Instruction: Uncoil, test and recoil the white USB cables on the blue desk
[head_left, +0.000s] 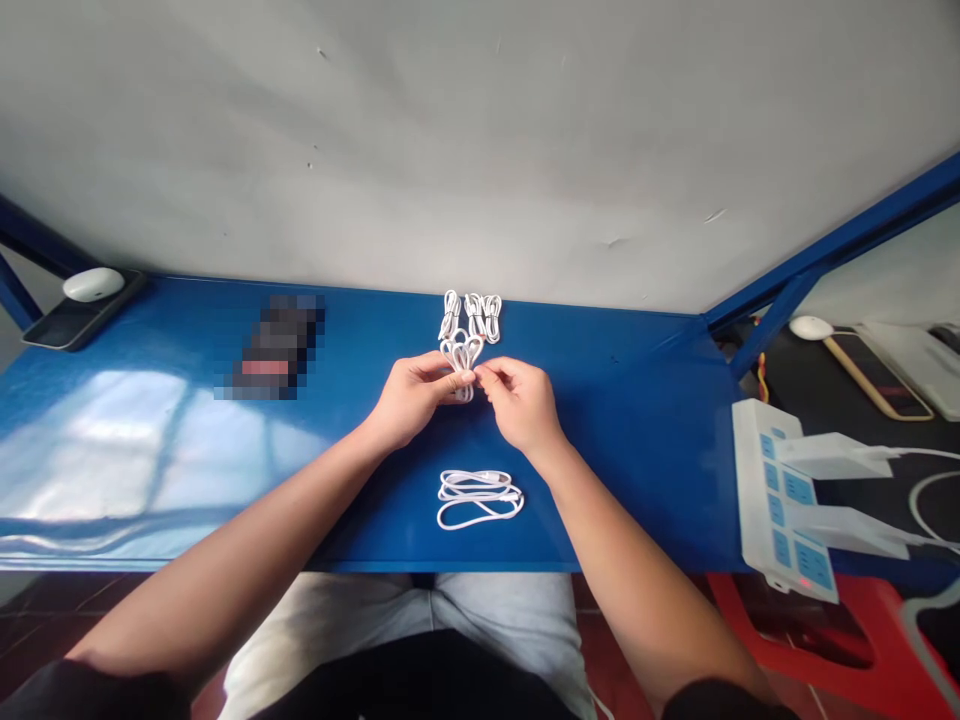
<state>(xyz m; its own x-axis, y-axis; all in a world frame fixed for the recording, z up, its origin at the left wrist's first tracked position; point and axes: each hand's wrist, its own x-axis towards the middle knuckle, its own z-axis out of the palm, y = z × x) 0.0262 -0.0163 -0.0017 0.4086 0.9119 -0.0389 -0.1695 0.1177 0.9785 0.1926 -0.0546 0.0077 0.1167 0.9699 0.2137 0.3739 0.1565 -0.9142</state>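
Trousers (510, 625) in pale grey show nearest you, below the front edge of the blue counter (615, 400), with a red stool (874, 640) off to your right. On the counter close to that edge, between your forearms, lies the loose cable (480, 495), white and folded into flat loops with no tie visible. Near the counter's right end, the white power strip (759, 480) has two white chargers (832, 455) plugged in.

Beyond the loose cable, your hands meet over the counter. Your left hand (411, 395) grasps the held bundle (463, 352), a white looped cable, with its thumb across the lower part and the loops fanning upward. Your right hand (521, 400) has its fingertips drawn together at the bundle's right side; what they pinch is too small to tell.

Well to the left is a dark item (274, 340), pixelated beyond recognition. Just past your hands sit the tied bundles (492, 318), white cables near the back edge. At the far left, a white oval (94, 284) rests on a dark tray (67, 325). Behind everything stands the grey wall (480, 150).
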